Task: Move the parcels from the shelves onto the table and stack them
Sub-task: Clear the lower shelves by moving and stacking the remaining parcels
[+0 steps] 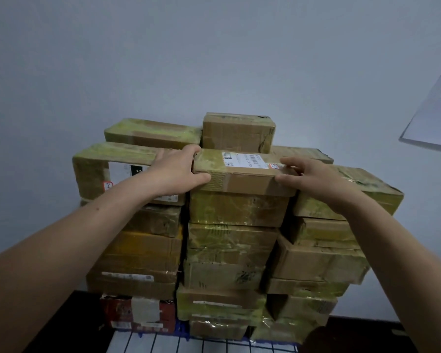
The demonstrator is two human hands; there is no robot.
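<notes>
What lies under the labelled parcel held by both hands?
A yellow-taped box, atop the middle stack; its top face is hidden by the parcel.

Dim, flat, cool light fills the room; the wall [214, 59] reads blue-grey and darkens toward the corners. Soft shadows pool in the gaps between the stacked parcels [229, 245] (their edges all diffuse). Tape on the top parcel [242, 179] shows a dull sheen, its label print soft. Wide-angle bending slants the sheet of paper [435, 110] at far right; the near bottom is murky.
</notes>
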